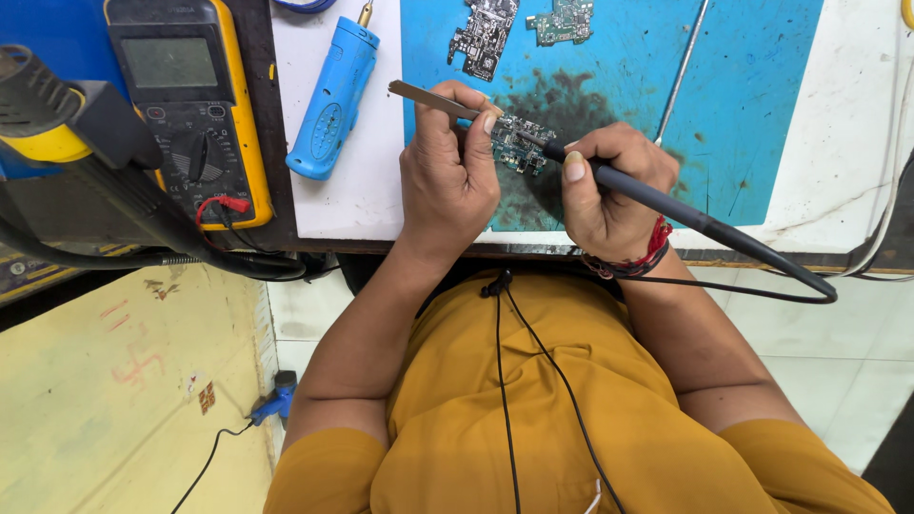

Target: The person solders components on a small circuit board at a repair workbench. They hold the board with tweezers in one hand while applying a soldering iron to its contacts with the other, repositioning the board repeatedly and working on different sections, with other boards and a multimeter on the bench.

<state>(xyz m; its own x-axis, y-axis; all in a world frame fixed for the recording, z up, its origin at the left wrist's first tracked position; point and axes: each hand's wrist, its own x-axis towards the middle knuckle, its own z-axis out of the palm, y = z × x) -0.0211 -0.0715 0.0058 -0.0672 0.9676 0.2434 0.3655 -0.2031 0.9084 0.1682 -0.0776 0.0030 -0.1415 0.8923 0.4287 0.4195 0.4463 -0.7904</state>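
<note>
Left hand pinches tweezers over the circuit board. Right hand grips the soldering iron, tip on the board.

Blue mat: matt rubber, scorched black. Tweezers: dull metal. Soldering iron: matt black plastic grip. Blue tool: glossy plastic.

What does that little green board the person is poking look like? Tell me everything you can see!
The little circuit board is dark green and packed with tiny silver and black parts. It lies on a blue work mat, right over a sooty black stain. The left hand presses metal tweezers against its left end. The right hand holds a black soldering iron, pen-style, with its tip touching the board's top edge. Fingers hide part of it.
</note>
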